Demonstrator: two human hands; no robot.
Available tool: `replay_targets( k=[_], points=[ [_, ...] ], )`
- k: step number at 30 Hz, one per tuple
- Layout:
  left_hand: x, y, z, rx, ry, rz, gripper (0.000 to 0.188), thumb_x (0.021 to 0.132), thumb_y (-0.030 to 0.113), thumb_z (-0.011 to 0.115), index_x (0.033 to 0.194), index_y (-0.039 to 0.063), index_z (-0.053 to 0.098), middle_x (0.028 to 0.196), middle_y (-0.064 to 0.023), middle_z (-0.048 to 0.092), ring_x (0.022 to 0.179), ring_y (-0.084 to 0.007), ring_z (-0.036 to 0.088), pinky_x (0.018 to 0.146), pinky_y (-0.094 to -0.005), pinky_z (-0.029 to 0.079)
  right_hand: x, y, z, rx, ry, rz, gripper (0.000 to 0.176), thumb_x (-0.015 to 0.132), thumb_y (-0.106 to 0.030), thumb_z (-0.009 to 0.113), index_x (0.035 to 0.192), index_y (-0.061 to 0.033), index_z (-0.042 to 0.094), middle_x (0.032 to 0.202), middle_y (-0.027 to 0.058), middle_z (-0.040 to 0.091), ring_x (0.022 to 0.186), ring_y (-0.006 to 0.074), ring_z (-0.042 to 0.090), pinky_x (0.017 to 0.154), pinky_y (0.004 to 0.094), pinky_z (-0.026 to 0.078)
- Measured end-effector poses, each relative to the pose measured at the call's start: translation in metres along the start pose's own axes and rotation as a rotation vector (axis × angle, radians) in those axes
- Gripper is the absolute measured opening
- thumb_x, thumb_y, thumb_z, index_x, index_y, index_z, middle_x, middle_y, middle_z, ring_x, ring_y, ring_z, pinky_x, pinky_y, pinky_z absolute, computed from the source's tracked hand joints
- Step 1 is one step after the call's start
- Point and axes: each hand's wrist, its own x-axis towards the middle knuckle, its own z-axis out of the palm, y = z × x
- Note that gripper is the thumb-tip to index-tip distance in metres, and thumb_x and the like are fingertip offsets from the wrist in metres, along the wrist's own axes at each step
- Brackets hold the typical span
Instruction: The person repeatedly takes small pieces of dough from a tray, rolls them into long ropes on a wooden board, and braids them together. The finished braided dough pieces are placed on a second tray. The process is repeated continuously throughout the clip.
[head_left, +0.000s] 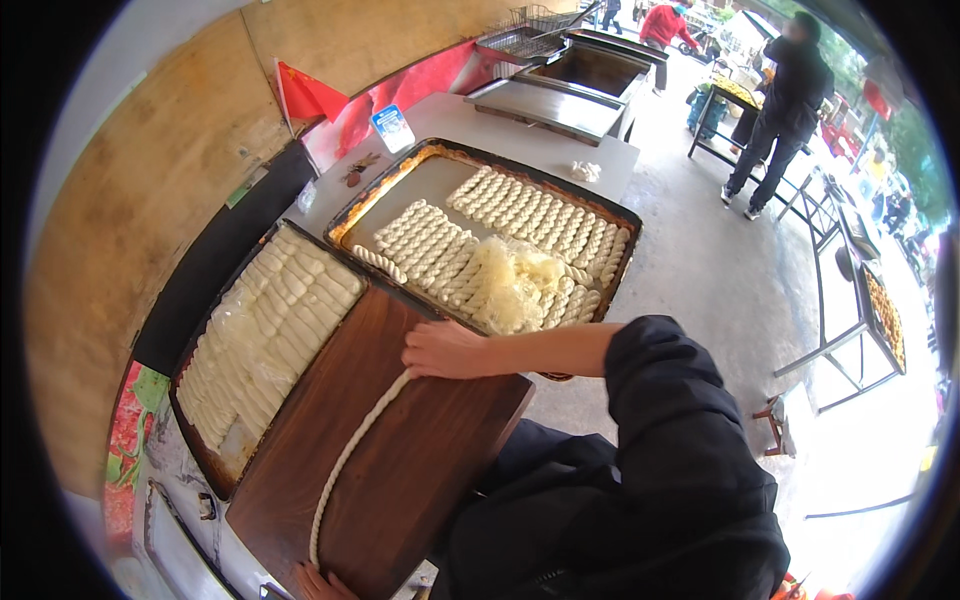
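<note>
A long twisted rope of dough (339, 465) lies in a curve across a dark brown wooden board (420, 450). At its upper end my right hand (444, 351) has its fingers closed on the dough. Its lower end meets my left hand (321, 581), which is partly cut off by the bottom of the picture, so its grip is not clear. Beyond the board, a large baking tray (397, 176) holds rows of short twisted dough sticks (536, 214). To the left, a second tray (238, 471) is packed with smooth dough strips (274, 307), partly under clear plastic.
Crumpled plastic film (517, 285) covers some twists. A metal fryer (592, 71) with a lid (551, 109) stands at the table's far end. A small red flag (307, 94) and a printed card (392, 127) stand by the wall. A person in dark clothes (787, 112) stands near outdoor tables.
</note>
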Motion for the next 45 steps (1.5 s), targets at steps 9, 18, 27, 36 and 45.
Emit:
replay_targets(
  k=[9, 18, 27, 36, 45],
  points=[
    [0.042, -0.117, 0.067, -0.107, 0.121, -0.206, 0.038, 0.100, 0.019, 0.048, 0.126, -0.006, 0.060, 0.123, -0.0305, 0.060, 0.110, -0.0472, 0.055, 0.093, -0.0531, 0.043, -0.037, -0.032, 0.000, 0.078, 0.233, 0.010, 0.019, 0.082, -0.008, 0.061, 0.101, -0.0109, 0.062, 0.105, 0.0084, 0.058, 0.103, 0.0303, 0.056, 0.083, 0.0419, 0.051],
    [0.049, -0.069, 0.036, 0.100, -0.117, -0.462, 0.048, 0.106, 0.031, 0.046, 0.143, 0.000, 0.046, 0.135, -0.0278, 0.054, 0.122, -0.0445, 0.052, 0.100, -0.0528, 0.042, 0.014, -0.028, -0.017, -0.076, 0.284, -0.063, 0.068, 0.096, -0.053, 0.054, 0.144, -0.0048, 0.047, 0.144, 0.0243, 0.044, 0.136, 0.0391, 0.040, 0.113, 0.0477, 0.033],
    [-0.009, -0.030, 0.003, -0.108, -0.095, -0.069, 0.040, 0.098, 0.005, 0.043, 0.136, -0.002, 0.053, 0.134, -0.0244, 0.052, 0.125, -0.0429, 0.048, 0.106, -0.0492, 0.040, 0.000, 0.000, 0.022, 0.164, 0.332, -0.106, 0.008, 0.093, -0.015, 0.058, 0.099, -0.0120, 0.063, 0.100, 0.0085, 0.055, 0.100, 0.0296, 0.054, 0.085, 0.0402, 0.049],
    [0.031, -0.132, 0.073, 0.089, -0.146, -0.395, 0.032, 0.103, 0.014, 0.043, 0.130, -0.002, 0.053, 0.112, -0.0244, 0.063, 0.105, -0.0449, 0.058, 0.094, -0.0512, 0.044, -0.047, -0.055, -0.025, 0.067, 0.022, -0.025, 0.057, 0.097, -0.035, 0.058, 0.144, -0.0034, 0.046, 0.151, 0.0224, 0.040, 0.144, 0.0370, 0.034, 0.118, 0.0500, 0.029],
    [-0.025, 0.006, -0.010, -0.086, -0.141, -0.064, 0.049, 0.099, 0.013, 0.048, 0.145, -0.001, 0.044, 0.145, -0.0269, 0.045, 0.134, -0.0447, 0.044, 0.111, -0.0525, 0.035, 0.013, 0.020, 0.030, 0.297, 0.278, -0.125, 0.016, 0.087, -0.024, 0.071, 0.096, -0.0121, 0.065, 0.097, 0.0068, 0.058, 0.096, 0.0278, 0.054, 0.089, 0.0429, 0.045]
  ],
)
